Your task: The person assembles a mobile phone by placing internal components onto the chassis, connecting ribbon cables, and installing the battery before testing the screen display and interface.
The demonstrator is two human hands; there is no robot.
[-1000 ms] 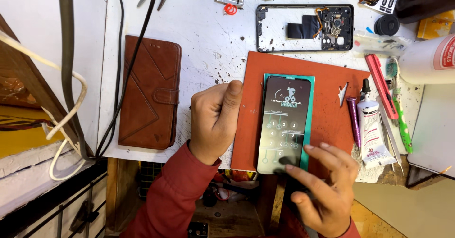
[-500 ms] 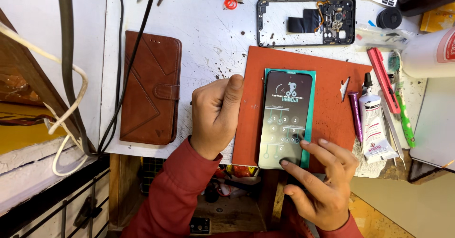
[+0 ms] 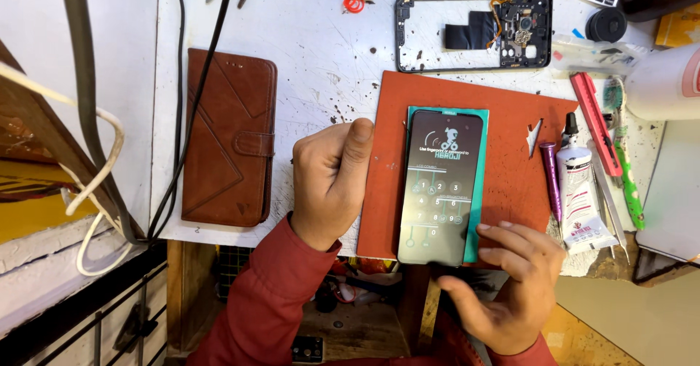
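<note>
A smartphone (image 3: 440, 187) with its screen lit on a keypad lies lengthwise on a teal sheet (image 3: 477, 184) atop a red-orange work mat (image 3: 510, 154), near the front edge of a scuffed white bench (image 3: 321, 52). The right hand (image 3: 503, 289) cups the phone's lower end, fingers loosely spread and a fingertip resting at the lower right of the glass, thumb under the bottom edge. The left hand (image 3: 332, 180) is curled into a loose fist just left of the phone, thumb raised against the mat's edge; whether it pins anything beneath cannot be told.

Working the screen well here seems to call for a light, flat touch while the other hand steadies the mat, since the handset overhangs the bench edge (a slip would send it toward the floor).

Right of the mat lie a white glue tube (image 3: 580, 198), a purple pen-like tool (image 3: 550, 176) and a red-handled knife (image 3: 596, 124). Behind sits a bare phone frame (image 3: 474, 32); to the left, a brown leather flip case (image 3: 230, 138) and black cables (image 3: 179, 103).
</note>
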